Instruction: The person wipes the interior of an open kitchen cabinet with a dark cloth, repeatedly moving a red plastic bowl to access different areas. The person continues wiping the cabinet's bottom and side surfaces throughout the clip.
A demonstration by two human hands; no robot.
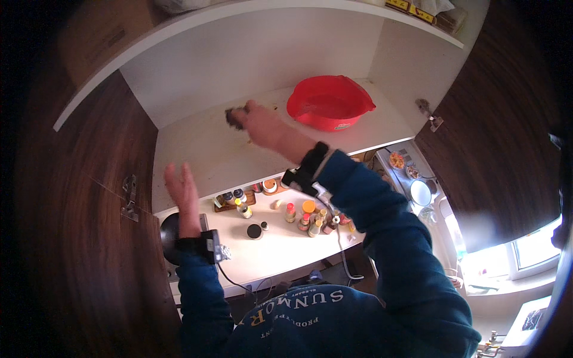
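My right hand (261, 122) reaches into an open wall cabinet, its fingers closed on a small dark clump (235, 118) at the cabinet's white shelf (197, 161). Whether the clump is a rag or a scrubber I cannot make out. My left hand (182, 188) is raised at the shelf's front left edge, fingers stretched and nothing in it. To the right of my right hand, a red plastic basin (330, 107) rests on the same shelf. Small dark specks lie on the shelf near the clump.
Dark wooden doors stand open at left (77, 209) and right (495, 131). Below, a counter (268, 262) bears several seasoning bottles (313, 224), a dark round lid (254, 231) and a pan (170, 238). An upper shelf (250, 13) crosses the top. Food bowls (397, 160) stand at right.
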